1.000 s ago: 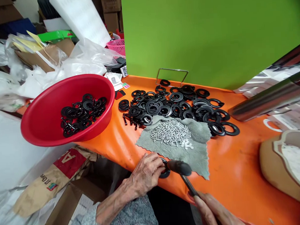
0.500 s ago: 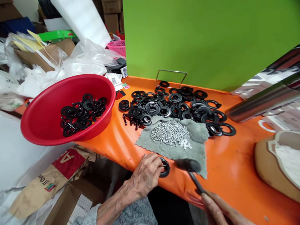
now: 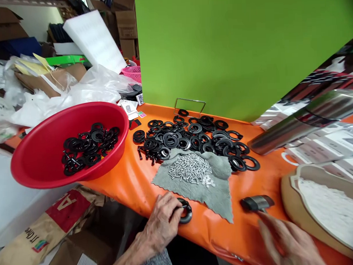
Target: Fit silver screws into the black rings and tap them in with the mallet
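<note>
My left hand point(image 3: 163, 222) is at the near edge of the orange table point(image 3: 262, 179), its fingers closed on a black ring point(image 3: 185, 212) that rests on the table by the corner of a grey cloth point(image 3: 216, 193). The cloth carries a heap of small silver screws point(image 3: 191, 168). A hammer head point(image 3: 256, 203) lies on the table to the right of the cloth. My right hand point(image 3: 287, 240) is just behind it, somewhat blurred, with fingers stretched out over where the handle runs. Many loose black rings point(image 3: 194, 135) are piled behind the cloth.
A red bowl point(image 3: 35, 168) holding more black rings overhangs the table's left end. A green board point(image 3: 234, 49) stands upright at the back, with a wire handle point(image 3: 189, 103) in front of it. At right are a metal tube point(image 3: 303, 120) and a tan tray point(image 3: 291, 198). Boxes and plastic bags crowd the left.
The hammer has swung away from the ring to the right and now lies on the table. My right hand has loosened over it. The left hand keeps the ring in place.
</note>
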The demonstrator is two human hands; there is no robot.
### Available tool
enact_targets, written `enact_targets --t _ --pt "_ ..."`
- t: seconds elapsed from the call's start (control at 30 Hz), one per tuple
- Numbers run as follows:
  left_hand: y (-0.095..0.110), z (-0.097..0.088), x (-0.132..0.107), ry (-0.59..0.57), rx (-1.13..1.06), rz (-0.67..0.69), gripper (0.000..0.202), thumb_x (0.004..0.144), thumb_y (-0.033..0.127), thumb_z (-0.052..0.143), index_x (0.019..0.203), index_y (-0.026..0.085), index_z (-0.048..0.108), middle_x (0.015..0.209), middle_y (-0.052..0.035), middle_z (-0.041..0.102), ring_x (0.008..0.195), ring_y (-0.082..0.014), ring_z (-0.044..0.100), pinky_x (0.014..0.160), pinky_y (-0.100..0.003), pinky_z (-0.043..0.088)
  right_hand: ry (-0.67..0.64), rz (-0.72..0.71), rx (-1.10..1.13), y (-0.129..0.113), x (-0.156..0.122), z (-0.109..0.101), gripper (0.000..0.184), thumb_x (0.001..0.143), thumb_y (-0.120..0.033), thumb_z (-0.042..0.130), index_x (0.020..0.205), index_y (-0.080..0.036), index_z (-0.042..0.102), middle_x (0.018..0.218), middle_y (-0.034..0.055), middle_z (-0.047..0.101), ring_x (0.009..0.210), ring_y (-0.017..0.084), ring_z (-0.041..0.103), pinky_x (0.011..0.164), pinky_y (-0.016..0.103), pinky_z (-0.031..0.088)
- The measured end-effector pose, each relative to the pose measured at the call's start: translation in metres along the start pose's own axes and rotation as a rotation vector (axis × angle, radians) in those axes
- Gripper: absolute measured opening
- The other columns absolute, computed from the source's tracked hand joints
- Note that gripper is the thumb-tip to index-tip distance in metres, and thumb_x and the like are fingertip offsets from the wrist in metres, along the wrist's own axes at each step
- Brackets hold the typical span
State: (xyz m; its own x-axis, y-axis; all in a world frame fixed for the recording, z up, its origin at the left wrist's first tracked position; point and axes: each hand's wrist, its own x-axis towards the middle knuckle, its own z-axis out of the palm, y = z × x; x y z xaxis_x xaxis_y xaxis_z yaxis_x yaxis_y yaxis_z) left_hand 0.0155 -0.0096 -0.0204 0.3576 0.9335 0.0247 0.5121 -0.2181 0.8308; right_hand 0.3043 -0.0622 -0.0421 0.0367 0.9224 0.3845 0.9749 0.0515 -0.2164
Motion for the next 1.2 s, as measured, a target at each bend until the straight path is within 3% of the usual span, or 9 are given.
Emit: enact_targets --t 0.13,0.27,0.4,0.67,0.77,0.87,0.97,1.1,1.2 --pt "0.009 -0.014 0.001 0.007 -0.13 -0.128 0.015 0.09 0.021 0.049 0.078 0.018 0.057 0.076 -0.0005 0.054 0.067 -0.0138 0.051 0.066 -0.025 0.042 -0.023 -0.104 0.196 -0.063 0.042 0.022 0.02 0.096 -0.032 0.037 0.1 -0.022 0.054 0.088 0.0047 0.066 0.079 0.016 0.064 0.069 0.028 0.052" --pt "0.013 -0.025 0.001 0.014 -0.247 -0.209 0.016 0.087 0.024 0.051 0.074 0.017 0.056 0.071 0.0014 0.051 0.061 -0.0113 0.045 0.06 -0.023 0.037 -0.063 -0.094 0.11 -0.088 0.067 0.053 0.024 0.094 -0.03 0.036 0.089 -0.021 0.057 0.08 0.0062 0.062 0.077 0.023 0.059 0.07 0.037 0.047" --pt "0.014 -0.03 0.0 0.006 -0.343 -0.256 0.017 0.086 0.027 0.051 0.074 0.016 0.057 0.069 0.0017 0.05 0.06 -0.0104 0.041 0.059 -0.023 0.035 -0.105 -0.062 0.032 -0.094 0.075 0.065 0.022 0.09 -0.028 0.037 0.079 -0.021 0.056 0.076 0.0077 0.059 0.077 0.027 0.055 0.068 0.041 0.039" --pt "0.013 -0.03 0.003 -0.06 -0.723 -0.384 0.024 0.083 0.036 0.059 0.075 0.014 0.057 0.064 0.003 0.05 0.059 -0.0083 0.044 0.059 -0.02 0.036 -0.181 -0.096 0.181 -0.085 0.069 0.049 0.017 0.088 -0.033 0.043 0.08 -0.023 0.054 0.076 0.0035 0.063 0.073 0.02 0.061 0.068 0.035 0.042" --pt "0.013 -0.029 0.003 -0.069 -0.732 -0.379 0.024 0.083 0.036 0.059 0.076 0.014 0.057 0.064 0.0032 0.049 0.059 -0.0081 0.044 0.059 -0.02 0.037 -0.232 -0.13 0.252 -0.082 0.068 0.044 0.019 0.088 -0.036 0.045 0.077 -0.024 0.054 0.071 0.0004 0.062 0.064 0.016 0.059 0.063 0.03 0.043" --pt "0.013 -0.027 0.002 -0.032 -0.597 -0.344 0.02 0.084 0.032 0.057 0.076 0.014 0.057 0.065 0.0027 0.05 0.059 -0.0085 0.042 0.057 -0.021 0.036 -0.206 -0.085 0.243 -0.085 0.068 0.041 0.024 0.09 -0.036 0.041 0.078 -0.023 0.057 0.075 0.0048 0.062 0.073 0.021 0.061 0.069 0.038 0.045" --pt "0.013 -0.023 0.001 0.062 -0.459 -0.283 0.017 0.086 0.029 0.056 0.078 0.014 0.06 0.073 0.0 0.055 0.062 -0.0098 0.045 0.059 -0.021 0.038 -0.18 -0.029 0.294 -0.098 0.064 0.031 0.028 0.093 -0.04 0.04 0.096 -0.021 0.06 0.088 0.0087 0.065 0.083 0.024 0.064 0.073 0.041 0.05" --pt "0.014 -0.018 0.001 0.12 -0.571 -0.298 0.023 0.088 0.036 0.055 0.087 0.014 0.06 0.085 -0.0047 0.064 0.072 -0.0132 0.057 0.067 -0.024 0.046 -0.284 0.05 0.626 -0.13 0.044 0.018 0.035 0.092 -0.044 0.048 0.123 -0.028 0.053 0.116 0.0066 0.065 0.097 0.019 0.066 0.081 0.035 0.056" --pt "0.015 -0.015 0.002 0.149 -0.629 -0.332 0.025 0.087 0.039 0.057 0.09 0.014 0.06 0.083 -0.0048 0.066 0.075 -0.0155 0.062 0.072 -0.026 0.05 -0.296 0.138 0.802 -0.153 0.028 0.022 0.047 0.09 -0.046 0.051 0.132 -0.025 0.046 0.122 0.0088 0.065 0.105 0.021 0.065 0.086 0.036 0.057"
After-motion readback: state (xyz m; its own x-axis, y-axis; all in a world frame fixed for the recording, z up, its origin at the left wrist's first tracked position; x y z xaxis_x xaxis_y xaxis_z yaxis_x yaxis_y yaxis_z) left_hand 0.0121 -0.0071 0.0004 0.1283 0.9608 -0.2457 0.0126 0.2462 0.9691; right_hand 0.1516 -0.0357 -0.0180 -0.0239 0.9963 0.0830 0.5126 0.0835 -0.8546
